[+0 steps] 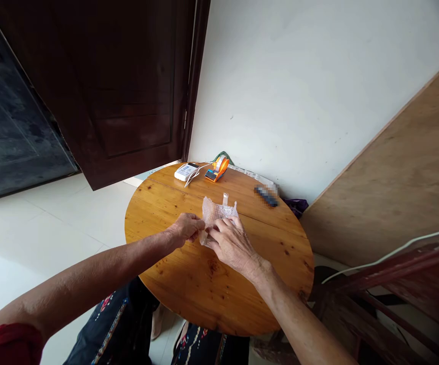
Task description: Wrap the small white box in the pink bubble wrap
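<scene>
A plain white wall (310, 91) rises behind a dark reddish-brown panelled wooden door (128, 91), which stands at the left. A sloping sheet of light-brown wood (402, 167) fills the right side. Below the wall sits a round worktop of varnished orange-brown wood with dark knots (219, 299).

Both bare hands meet near the middle of the worktop, at a crumpled sheet of clear bubble wrap (219, 210). The left hand (189, 226) pinches the left edge of the wrap between thumb and fingers. The right hand (232, 242) lies palm down over its near right part, fingers bent and touching it; whether they grip or only press, I cannot tell.

Toward the far edge of the worktop are a long dark object, blurred out (266, 195), at the right; an orange-and-blue tape dispenser (217, 170); and, just left of that, a white printed box with a dark end (186, 172), a thin white cable (193, 177) beside it. A short clear strip (225, 198) sticks out beyond the wrap's far edge.
</scene>
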Motion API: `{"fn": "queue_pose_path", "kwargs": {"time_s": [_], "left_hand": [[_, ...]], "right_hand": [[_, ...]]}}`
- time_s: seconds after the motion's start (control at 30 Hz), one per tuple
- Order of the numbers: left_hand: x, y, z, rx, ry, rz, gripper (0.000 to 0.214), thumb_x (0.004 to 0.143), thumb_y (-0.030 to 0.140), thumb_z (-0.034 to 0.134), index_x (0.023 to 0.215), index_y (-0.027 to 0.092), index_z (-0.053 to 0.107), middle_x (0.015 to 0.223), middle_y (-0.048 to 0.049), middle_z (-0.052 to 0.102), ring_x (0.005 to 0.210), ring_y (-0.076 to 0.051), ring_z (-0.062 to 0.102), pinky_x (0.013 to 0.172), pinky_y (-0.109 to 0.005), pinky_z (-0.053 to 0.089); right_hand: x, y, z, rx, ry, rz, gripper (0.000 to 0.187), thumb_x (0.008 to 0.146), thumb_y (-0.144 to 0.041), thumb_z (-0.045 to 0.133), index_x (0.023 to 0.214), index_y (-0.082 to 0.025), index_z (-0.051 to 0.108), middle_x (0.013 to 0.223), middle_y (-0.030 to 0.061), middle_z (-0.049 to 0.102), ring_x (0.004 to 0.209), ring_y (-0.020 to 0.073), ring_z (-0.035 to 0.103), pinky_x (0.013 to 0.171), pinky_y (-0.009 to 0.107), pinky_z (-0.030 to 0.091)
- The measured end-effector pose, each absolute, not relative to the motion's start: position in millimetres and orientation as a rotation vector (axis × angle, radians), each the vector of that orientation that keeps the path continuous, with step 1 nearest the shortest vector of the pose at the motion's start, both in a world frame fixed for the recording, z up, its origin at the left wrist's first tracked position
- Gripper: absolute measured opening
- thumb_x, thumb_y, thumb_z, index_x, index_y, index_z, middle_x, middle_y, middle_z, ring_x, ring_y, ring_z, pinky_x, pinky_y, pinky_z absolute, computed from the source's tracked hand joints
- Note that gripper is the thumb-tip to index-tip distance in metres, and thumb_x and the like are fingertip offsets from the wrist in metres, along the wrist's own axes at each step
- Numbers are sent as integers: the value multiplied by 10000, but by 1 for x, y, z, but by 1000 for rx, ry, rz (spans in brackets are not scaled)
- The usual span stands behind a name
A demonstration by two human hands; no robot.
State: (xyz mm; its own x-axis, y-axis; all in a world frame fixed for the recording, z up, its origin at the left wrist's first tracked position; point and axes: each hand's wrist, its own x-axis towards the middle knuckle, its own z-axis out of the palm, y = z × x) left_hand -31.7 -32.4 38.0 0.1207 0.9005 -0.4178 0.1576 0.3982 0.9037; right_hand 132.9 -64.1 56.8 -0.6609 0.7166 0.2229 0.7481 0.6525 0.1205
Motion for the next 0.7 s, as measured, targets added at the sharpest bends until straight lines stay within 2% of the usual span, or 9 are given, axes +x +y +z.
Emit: {"fn": "queue_pose_path", "kwargs": {"time_s": [0.23,0.37,0.47,0.6,0.7], "left_hand": [[-14,-39,37,1085,1267,797,117,734,175,599,655,157,514,418,71,465,359,-53,394,383,-172,298],[-16,-40,43,1150,1176,746,54,674,128,534,645,131,579,498,15,567,425,-88,491,404,-190,385],[-20,-40,46,1243,1121,648,145,636,102,497,706,123,622,570,-1,608,486,-112,543,455,-218,453],[-21,-42,46,1619,1308,550,109,721,215,589,777,149,655,563,27,567,499,-114,532,510,-228,436],[-19,-47,42,1992,1477,567,164,761,292,631,876,193,692,640,14,597,618,-146,578,627,-259,454]], "right_hand": [[135,-66,45,-1332,-2519,-127,384,812,-204,672,1165,-141,533,970,116,690,933,275,593,876,398,354],[138,-67,41,-1305,-2411,45,480,818,-195,669,1250,-166,463,980,91,703,932,266,624,877,395,376],[142,-67,42,-1287,-2352,173,510,806,-196,677,1266,-194,457,988,74,706,934,260,637,876,399,404],[150,-70,48,-1231,-2333,314,519,784,-198,680,1269,-220,496,1090,77,689,992,251,637,893,401,449],[165,-77,49,-1215,-2243,312,510,789,-210,651,1283,-230,528,1224,96,647,1122,265,599,967,423,447]]}}
